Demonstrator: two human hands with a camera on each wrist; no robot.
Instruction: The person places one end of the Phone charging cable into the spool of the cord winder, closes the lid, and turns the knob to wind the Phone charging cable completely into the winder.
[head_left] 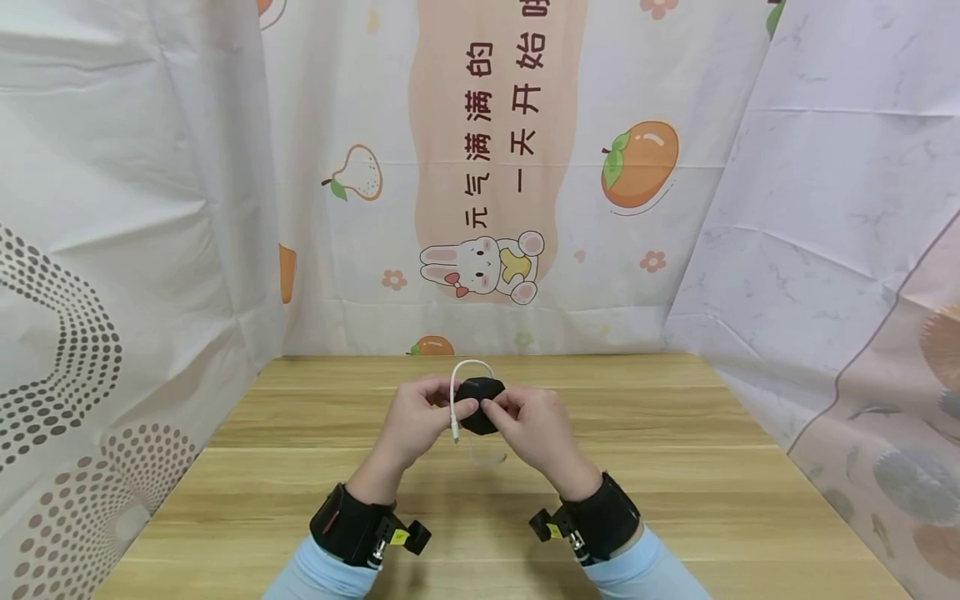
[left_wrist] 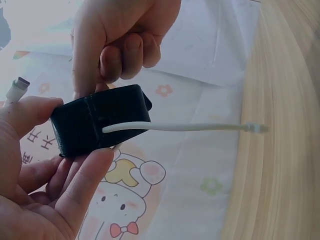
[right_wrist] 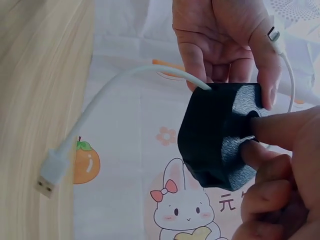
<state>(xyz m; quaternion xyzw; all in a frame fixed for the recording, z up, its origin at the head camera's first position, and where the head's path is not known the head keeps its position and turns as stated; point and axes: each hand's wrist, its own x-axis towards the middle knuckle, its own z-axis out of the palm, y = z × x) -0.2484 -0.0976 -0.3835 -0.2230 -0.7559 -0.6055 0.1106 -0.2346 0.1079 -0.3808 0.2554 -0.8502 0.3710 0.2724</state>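
A small black many-sided cable winder [head_left: 480,389] is held up over the table between both hands. My left hand [head_left: 414,417] grips its edge, thumb on one side and fingers on the other. My right hand [head_left: 534,421] pinches a small knob on the textured face, best seen in the right wrist view. A white USB cable [right_wrist: 145,69] comes out of the winder's sides. One end carries a USB-A plug [right_wrist: 50,172], hanging free. The other end loops up past my left thumb to a small USB-C plug [left_wrist: 19,89]. Any cable inside the winder is hidden.
The wooden tabletop [head_left: 315,450] lies beneath the hands. A printed curtain [head_left: 345,267] with fruit and a rabbit hangs behind its far edge. More cloth hangs along the left and right sides. A black strap with a camera [head_left: 352,525] is on each wrist.
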